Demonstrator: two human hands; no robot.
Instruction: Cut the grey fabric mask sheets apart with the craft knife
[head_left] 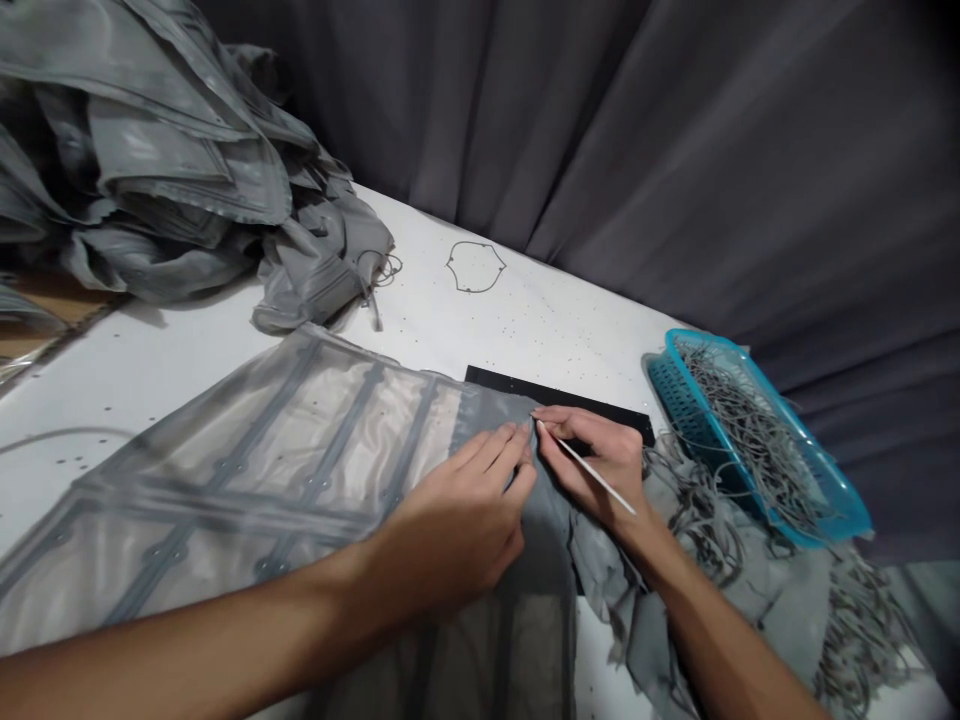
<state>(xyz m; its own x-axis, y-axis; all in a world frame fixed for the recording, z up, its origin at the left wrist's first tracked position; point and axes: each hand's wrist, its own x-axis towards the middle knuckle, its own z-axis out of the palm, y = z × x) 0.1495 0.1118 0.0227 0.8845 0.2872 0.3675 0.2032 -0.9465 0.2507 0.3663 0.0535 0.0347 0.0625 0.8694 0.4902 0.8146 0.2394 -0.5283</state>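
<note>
A grey fabric panel with clear plastic pockets lies spread across the white table, its plain grey edge partly over a black flat bar. My left hand is closed at that edge, fingers bent together and pinching the fabric. Beside it, almost touching its fingertips, my right hand is closed round a thin white stick. The stick slants from the fingertips back toward the wrist. What lies exactly between the right fingertips at the fabric edge is too small to make out.
Grey fabric is heaped at the back left. On the right stands a blue plastic basket filled with grey cord scraps, with more scraps beside it. A thin cord loop lies behind the bar. A dark curtain hangs along the back.
</note>
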